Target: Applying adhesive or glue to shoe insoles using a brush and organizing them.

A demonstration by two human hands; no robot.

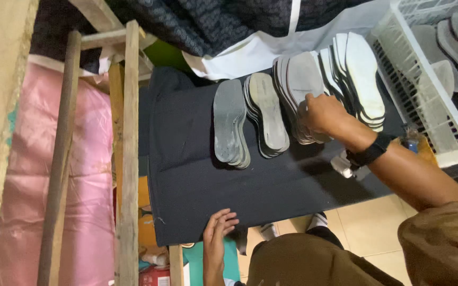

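A person's right hand presses down on a stack of grey insoles at the upper centre of the frame, fingers curled around the top pieces; how firmly they grip cannot be told. The left hand, at the lower centre, lies flat and open on the near edge of the dark-covered bench, holding nothing. Two more insole stacks lie just left of the held one, and a paler stack fans out to its right. A white plastic basket with further insoles sits at the upper right. A wooden frame stands at left.
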